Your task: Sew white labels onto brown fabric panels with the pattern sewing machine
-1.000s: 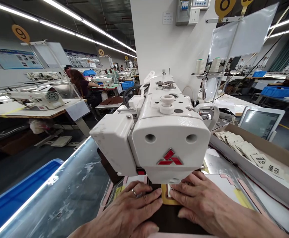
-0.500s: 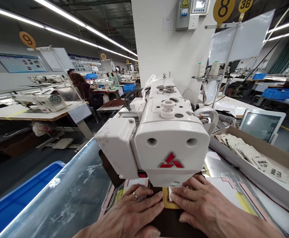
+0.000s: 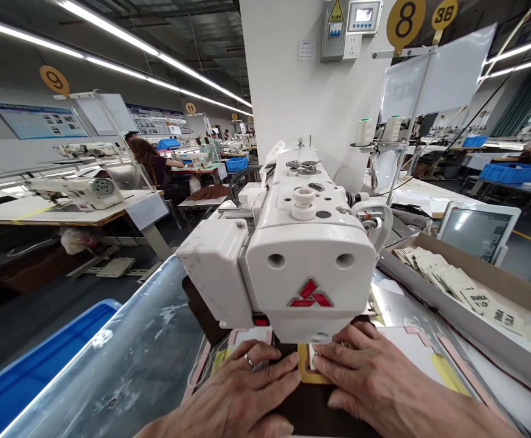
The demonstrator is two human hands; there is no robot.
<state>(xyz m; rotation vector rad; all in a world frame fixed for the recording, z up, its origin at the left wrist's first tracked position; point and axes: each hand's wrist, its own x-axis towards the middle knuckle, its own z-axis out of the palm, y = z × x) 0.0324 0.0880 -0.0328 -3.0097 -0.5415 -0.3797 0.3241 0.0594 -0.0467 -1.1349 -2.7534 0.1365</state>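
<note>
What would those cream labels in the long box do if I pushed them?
The cream labels would probably slide over one another, since they overlap loosely. They look thin, so each is likely light. The long box has raised sides, likely keeping them in.

The machine [image 3: 311, 255] mid-frame is glossy white, its badge [image 3: 309, 294] three red diamonds. Below it, at lower centre, the cloth [image 3: 308, 407] is dark brown — almost black — and the template [image 3: 313, 378] mustard yellow, with a silver ring [image 3: 248, 360] to its left. At lower right, one tape strip [image 3: 450, 374] is pale yellow, another strip [image 3: 463, 365] pink. Farther right, the labels [image 3: 477, 298] are cream, printed in black capitals. The bin [image 3: 50, 353] at lower left is plain bright blue; the sign [image 3: 406, 23] at upper right, amber with a black 8.
</note>
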